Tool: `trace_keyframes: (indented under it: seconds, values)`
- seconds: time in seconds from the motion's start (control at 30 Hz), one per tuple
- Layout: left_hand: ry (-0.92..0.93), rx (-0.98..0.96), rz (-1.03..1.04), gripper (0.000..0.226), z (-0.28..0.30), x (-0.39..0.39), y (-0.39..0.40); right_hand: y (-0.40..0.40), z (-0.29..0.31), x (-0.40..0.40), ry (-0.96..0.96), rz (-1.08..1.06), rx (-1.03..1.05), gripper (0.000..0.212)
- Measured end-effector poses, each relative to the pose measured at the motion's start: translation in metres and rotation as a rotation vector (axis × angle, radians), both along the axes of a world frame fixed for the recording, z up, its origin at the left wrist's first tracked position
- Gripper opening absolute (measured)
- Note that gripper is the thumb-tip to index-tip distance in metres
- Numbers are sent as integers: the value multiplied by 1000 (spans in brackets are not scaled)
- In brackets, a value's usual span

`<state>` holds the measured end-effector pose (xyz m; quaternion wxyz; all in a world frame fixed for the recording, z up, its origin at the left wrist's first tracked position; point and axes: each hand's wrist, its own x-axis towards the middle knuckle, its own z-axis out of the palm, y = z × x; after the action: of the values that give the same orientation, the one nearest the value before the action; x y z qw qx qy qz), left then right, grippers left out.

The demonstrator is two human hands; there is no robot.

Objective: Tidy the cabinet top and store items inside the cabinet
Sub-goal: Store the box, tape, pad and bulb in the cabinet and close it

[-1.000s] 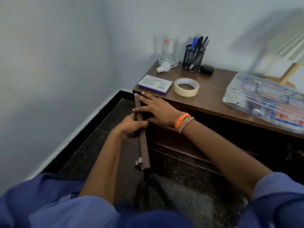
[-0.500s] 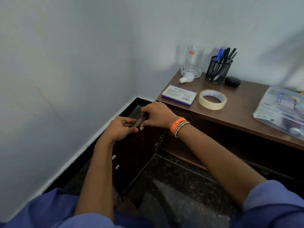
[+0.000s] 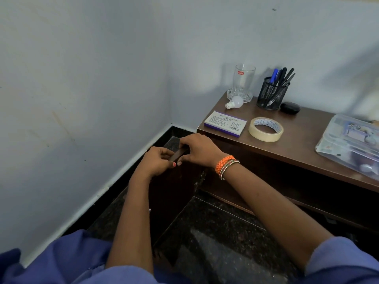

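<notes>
- Both hands grasp the top edge of the cabinet door (image 3: 174, 193), swung out from the cabinet's left end: left hand (image 3: 156, 161) and right hand (image 3: 198, 149) each curl fingers over it.
- Best done by easing the door fully wide while holding near the free corner, so the interior is reachable.
- The door's swing runs toward the left wall (image 3: 82, 119); room there looks narrow.
- Cabinet top (image 3: 303, 140), far right, holds tape roll (image 3: 266, 129), box (image 3: 225, 123), pen holder (image 3: 271, 93).

Dark brown wooden cabinet top (image 3: 303, 140) carries: clear drinking glass (image 3: 244, 78) at 11 o'clock, white bulb (image 3: 235, 102) beside it; black mesh pen holder (image 3: 271, 94); small black case (image 3: 289, 107), possibly earbuds; white-and-purple box (image 3: 225, 123); cream tape roll (image 3: 265, 129); clear plastic organiser (image 3: 352, 140) at 3 o'clock.
</notes>
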<state>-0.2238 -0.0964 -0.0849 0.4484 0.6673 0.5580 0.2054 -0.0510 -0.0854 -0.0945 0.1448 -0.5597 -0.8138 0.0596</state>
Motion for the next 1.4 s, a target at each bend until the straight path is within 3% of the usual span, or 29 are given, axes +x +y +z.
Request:
trace_keyframes:
  seconds: [0.13, 0.23, 0.37, 0.5, 0.6, 0.7, 0.87, 1.07, 1.2, 1.3, 1.4]
  values:
    - [76, 31, 78, 44, -1, 12, 1, -17, -9, 0, 38, -19, 23, 44]
    - [124, 270, 279, 49, 3, 40, -6, -29, -15, 1, 98, -80, 64, 50]
    - [-36, 546, 417, 38, 18, 79, -18, -44, -4, 16, 247, -237, 209, 49]
    - [-209, 607, 269, 32, 28, 120, -26, -68, 23, 50, 388, -457, 429, 44]
    - [-347, 536, 80, 35, 30, 160, -38, -95, 46, 84, 455, -633, 562, 40]
    - [-474, 286, -73, 53, 29, 200, -53, -127, 59, 118, 430, -755, 692, 35]
    - [-539, 37, -304, 64, 28, 258, -84, -179, 64, 178, 430, -990, 825, 31]
    - [-460, 40, -469, 69, 31, 294, -98, -228, 56, 245, 495, -1269, 910, 37]
    - [-391, 54, -473, 73, 31, 310, -97, -246, 40, 277, 680, -1471, 766, 56]
    - [-383, 3, -477, 76, 27, 320, -92, -252, 31, 290, 949, -1479, 687, 57]
    - [-390, -31, -526, 74, 28, 327, -89, -253, 23, 298, 978, -1450, 718, 47]
